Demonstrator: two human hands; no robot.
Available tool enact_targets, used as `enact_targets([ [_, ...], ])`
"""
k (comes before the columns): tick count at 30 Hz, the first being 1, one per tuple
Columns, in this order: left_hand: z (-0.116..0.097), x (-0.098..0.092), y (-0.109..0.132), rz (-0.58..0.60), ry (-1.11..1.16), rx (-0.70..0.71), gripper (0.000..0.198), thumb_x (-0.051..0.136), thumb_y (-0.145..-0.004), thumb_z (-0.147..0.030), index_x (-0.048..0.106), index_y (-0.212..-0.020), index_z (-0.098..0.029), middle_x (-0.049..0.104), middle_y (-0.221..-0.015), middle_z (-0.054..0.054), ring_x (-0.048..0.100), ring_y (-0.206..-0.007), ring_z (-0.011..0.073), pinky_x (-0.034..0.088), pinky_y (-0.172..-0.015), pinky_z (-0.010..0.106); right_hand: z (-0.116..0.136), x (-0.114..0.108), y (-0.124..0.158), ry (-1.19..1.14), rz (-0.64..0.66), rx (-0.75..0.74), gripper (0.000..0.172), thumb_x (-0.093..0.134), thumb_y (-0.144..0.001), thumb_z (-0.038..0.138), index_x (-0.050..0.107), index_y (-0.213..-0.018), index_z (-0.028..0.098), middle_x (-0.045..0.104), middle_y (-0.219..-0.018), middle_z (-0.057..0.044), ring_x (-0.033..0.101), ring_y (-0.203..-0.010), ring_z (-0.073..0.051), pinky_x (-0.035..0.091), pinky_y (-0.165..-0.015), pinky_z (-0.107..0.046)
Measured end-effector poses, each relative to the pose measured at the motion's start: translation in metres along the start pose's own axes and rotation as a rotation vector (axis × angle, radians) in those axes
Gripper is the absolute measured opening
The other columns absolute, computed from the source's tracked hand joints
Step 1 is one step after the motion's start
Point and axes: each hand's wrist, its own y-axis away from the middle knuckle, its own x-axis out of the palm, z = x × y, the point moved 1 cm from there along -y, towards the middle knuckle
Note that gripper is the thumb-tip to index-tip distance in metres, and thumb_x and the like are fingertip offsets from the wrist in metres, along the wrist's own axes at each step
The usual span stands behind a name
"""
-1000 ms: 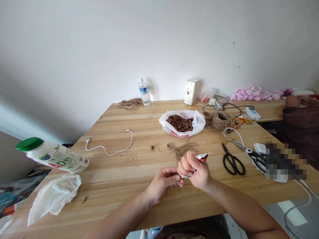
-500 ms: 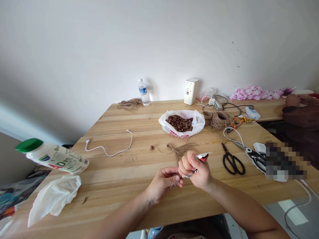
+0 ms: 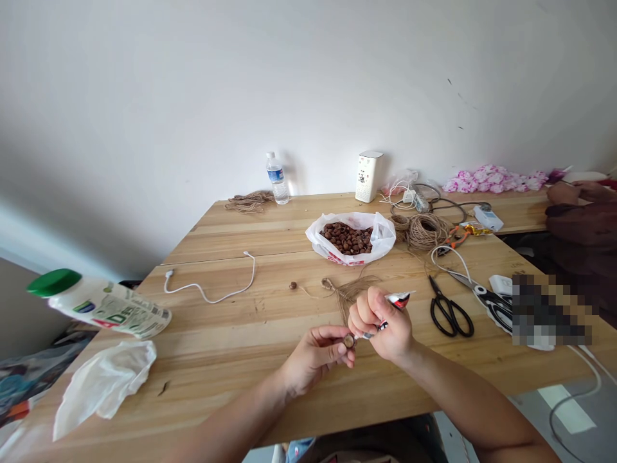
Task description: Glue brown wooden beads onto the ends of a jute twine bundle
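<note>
My left hand (image 3: 313,360) pinches a small round brown nut shell (image 3: 349,341) between thumb and fingertips, its pale face turned up. Wrapped in my right hand (image 3: 385,325) is a squeezed tube (image 3: 398,299), white with red and black print, probably glue. The lower end of the tube comes close to the nut shell; whether they touch I cannot tell. Just beyond my hands lies a knotted bundle of jute twine (image 3: 344,292). A single brown nut (image 3: 292,285) rests on the table to its left.
Farther back stands a white plastic bag (image 3: 385,241) full of brown nuts, beside jute twine balls (image 3: 428,231). Black scissors (image 3: 452,315) lie at right, a white cable (image 3: 207,297) and a green-capped bottle (image 3: 116,307) at left. Another person's sleeve (image 3: 578,218) shows far right.
My right hand has shifted slightly right and up with the tube, uncovering the nut shell in my left hand. The left hand has hardly moved.
</note>
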Motion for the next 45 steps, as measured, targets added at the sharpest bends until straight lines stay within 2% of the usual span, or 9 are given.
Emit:
enact_targets([
  [7,0.003,0.0,0.001,-0.008,0.016,-0.002,0.024,0.077,-0.061,-0.015,0.072,-0.084,-0.014,0.068,-0.071,0.007,0.063,-0.061,0.0153,0.049,-0.058,0.026,0.011,-0.002,-0.009,-0.114,-0.14,0.034,0.042,0.051,-0.084,0.04,0.033,-0.054,0.018,0.028,-0.048,0.007,0.028,-0.041,-0.008,0.034,-0.045,-0.023],
  [12,-0.03,-0.014,0.004,-0.107,0.038,0.145,0.023,0.076,-0.06,-0.011,0.072,-0.083,-0.015,0.069,-0.077,0.006,0.063,-0.063,0.0135,0.052,-0.06,0.024,0.065,-0.042,-0.022,0.035,-0.289,-0.008,0.04,0.048,-0.078,0.059,0.048,-0.067,0.02,0.052,-0.072,-0.002,0.054,-0.074,-0.017,0.047,-0.068,-0.036],
  [15,-0.068,-0.032,0.008,-0.259,0.092,0.348,0.026,0.076,-0.058,-0.009,0.072,-0.083,-0.014,0.069,-0.083,0.006,0.063,-0.067,0.0113,0.053,-0.063,0.019,0.101,-0.086,-0.021,0.433,-0.342,-0.108,0.029,0.053,-0.078,0.051,0.048,-0.076,0.023,0.05,-0.069,0.002,0.054,-0.068,-0.016,0.047,-0.069,-0.036],
  [18,-0.096,-0.049,0.012,-0.365,0.141,0.491,0.025,0.075,-0.059,-0.009,0.07,-0.083,-0.012,0.068,-0.082,0.006,0.062,-0.069,0.0111,0.054,-0.065,0.017,0.11,-0.121,-0.014,1.174,-0.311,-0.044,0.026,0.059,-0.076,0.043,0.049,-0.09,0.023,0.05,-0.066,0.003,0.049,-0.058,-0.014,0.044,-0.063,-0.031],
  [22,-0.105,-0.059,0.011,-0.394,0.166,0.504,0.02,0.068,-0.064,-0.007,0.069,-0.084,-0.011,0.067,-0.08,0.006,0.061,-0.068,0.0111,0.054,-0.064,0.018,0.083,-0.138,-0.006,2.046,0.08,0.18,0.019,0.056,-0.073,0.024,0.055,-0.09,0.016,0.056,-0.085,-0.008,0.052,-0.081,-0.022,0.04,-0.074,-0.034],
  [25,-0.101,-0.061,0.009,-0.431,0.165,0.465,0.017,0.065,-0.067,-0.005,0.069,-0.083,-0.01,0.067,-0.079,0.007,0.062,-0.067,0.0111,0.054,-0.064,0.018,0.065,-0.14,-0.008,2.314,0.288,0.251,0.02,0.055,-0.068,0.016,0.058,-0.088,0.014,0.055,-0.09,-0.011,0.051,-0.09,-0.027,0.038,-0.079,-0.036],
  [32,-0.093,-0.067,0.007,-0.425,0.149,0.367,0.013,0.063,-0.07,-0.006,0.067,-0.082,-0.009,0.067,-0.078,0.006,0.062,-0.067,0.011,0.054,-0.064,0.019,0.07,-0.123,-0.028,2.328,0.366,0.542,0.042,0.062,-0.06,0.004,0.061,-0.101,0.013,0.051,-0.113,-0.018,0.047,-0.105,-0.032,0.035,-0.086,-0.04],
  [38,-0.077,-0.061,-0.001,-0.363,0.128,0.293,0.009,0.065,-0.071,-0.011,0.066,-0.08,-0.01,0.067,-0.076,0.006,0.062,-0.068,0.0127,0.052,-0.062,0.021,0.023,-0.067,-0.062,1.908,0.588,0.191,0.019,0.05,-0.079,0.007,0.065,-0.083,0.018,0.062,-0.091,-0.005,0.057,-0.08,-0.017,0.039,-0.072,-0.027],
  [45,-0.057,-0.05,-0.008,-0.273,0.078,0.157,0.008,0.065,-0.072,-0.016,0.064,-0.079,-0.011,0.065,-0.08,0.007,0.062,-0.07,0.0163,0.05,-0.064,0.027,-0.028,-0.082,-0.077,1.968,0.676,0.094,0.018,0.049,-0.083,0.012,0.067,-0.079,0.011,0.059,-0.087,-0.01,0.055,-0.082,-0.018,0.039,-0.074,-0.026],
])
